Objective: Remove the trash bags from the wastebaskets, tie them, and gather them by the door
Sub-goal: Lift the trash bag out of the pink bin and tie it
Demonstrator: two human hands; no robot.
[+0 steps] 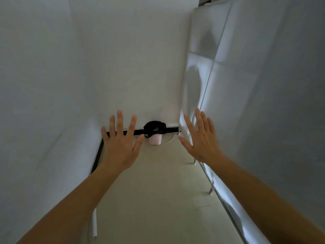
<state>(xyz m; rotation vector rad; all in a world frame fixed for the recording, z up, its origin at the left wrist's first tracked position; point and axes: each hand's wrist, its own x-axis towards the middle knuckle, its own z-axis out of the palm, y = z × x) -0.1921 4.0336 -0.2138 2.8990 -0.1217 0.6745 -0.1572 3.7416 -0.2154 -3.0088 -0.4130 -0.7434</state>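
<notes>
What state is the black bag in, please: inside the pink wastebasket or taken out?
Inside: the black bag is draped over the rim of the pink wastebasket; the left hand and right hand hold nothing.

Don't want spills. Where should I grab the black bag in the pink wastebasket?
Probably take the black bag by its collar folded over the pink wastebasket rim, from above and the front: it bulges outward, and the wall blocks the back.

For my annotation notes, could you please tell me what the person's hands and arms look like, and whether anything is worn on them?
Both are bare. The left hand and right hand have no gloves, and no rings, watch or bracelet show. The left forearm and right forearm are uncovered down to the picture's lower edge; no sleeve is in view.
</notes>
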